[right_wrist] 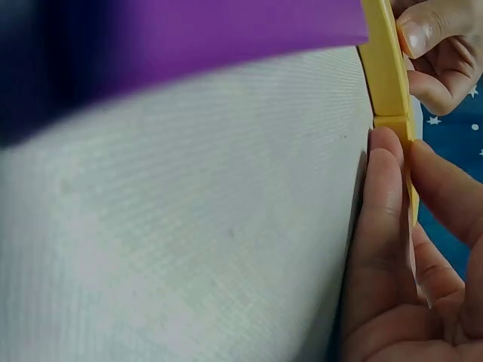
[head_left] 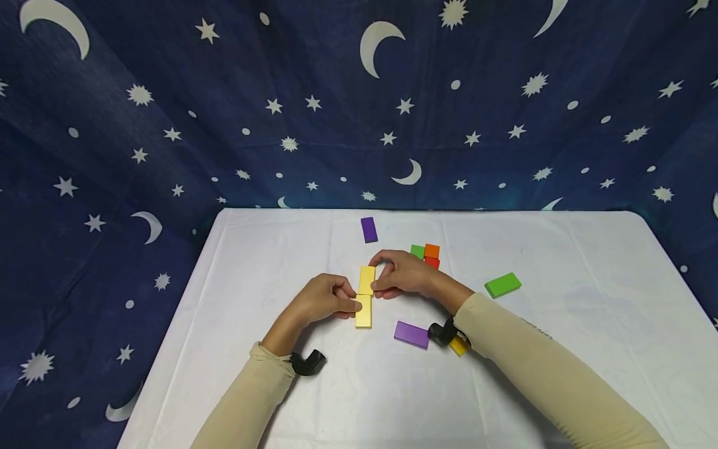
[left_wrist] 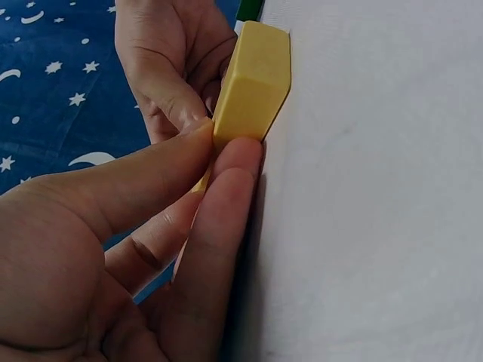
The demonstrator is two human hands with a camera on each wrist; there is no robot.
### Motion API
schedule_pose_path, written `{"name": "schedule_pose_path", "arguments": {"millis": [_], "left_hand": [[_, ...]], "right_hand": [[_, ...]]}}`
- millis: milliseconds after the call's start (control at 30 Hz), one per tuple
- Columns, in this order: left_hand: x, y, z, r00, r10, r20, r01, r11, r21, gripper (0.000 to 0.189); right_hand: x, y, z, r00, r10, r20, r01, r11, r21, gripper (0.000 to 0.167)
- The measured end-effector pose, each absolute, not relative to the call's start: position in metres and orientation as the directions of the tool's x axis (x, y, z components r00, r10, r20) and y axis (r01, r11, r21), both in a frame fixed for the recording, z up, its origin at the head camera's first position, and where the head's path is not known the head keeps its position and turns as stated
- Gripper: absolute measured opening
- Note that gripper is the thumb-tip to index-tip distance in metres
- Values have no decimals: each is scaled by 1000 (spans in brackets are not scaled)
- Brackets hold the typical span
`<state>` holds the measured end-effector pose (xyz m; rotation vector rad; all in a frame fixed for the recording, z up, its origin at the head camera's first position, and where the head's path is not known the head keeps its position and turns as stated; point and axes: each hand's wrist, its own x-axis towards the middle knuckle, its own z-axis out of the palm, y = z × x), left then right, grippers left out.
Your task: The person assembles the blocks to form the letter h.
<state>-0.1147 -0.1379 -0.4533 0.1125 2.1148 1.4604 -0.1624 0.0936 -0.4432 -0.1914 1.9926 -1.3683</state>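
Main risk: the end-to-end joint slipping out of line. The near yellow block and the far yellow block are lying with their ends meeting on the white table, between the hands; in the head view the far one is sitting slightly to the right. Uneven squeezing, or one hand pushing harder sideways, would probably be skewing the pair or opening a gap.

Second risk: stray knocks. The right hand is reaching in just beside the red block, so its knuckles could be nudging that on any backward move. The black wrist camera is overhanging close to the purple block and the yellow-orange block; whether it is touching either, cannot tell.

Hands: the left hand is pinching the near block between thumb and fingers, nearly closed around its thickness. The right is pinching the far block likewise, its gap equally narrow.
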Motion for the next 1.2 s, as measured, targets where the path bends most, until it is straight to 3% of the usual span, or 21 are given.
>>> {"name": "schedule_pose_path", "arguments": {"millis": [1200], "left_hand": [[-115,-136,-451,-845,359,-396,-229,427,875,20]], "right_hand": [[-160,93,-445,-768,-469,-436,209,461,-862,47]]}}
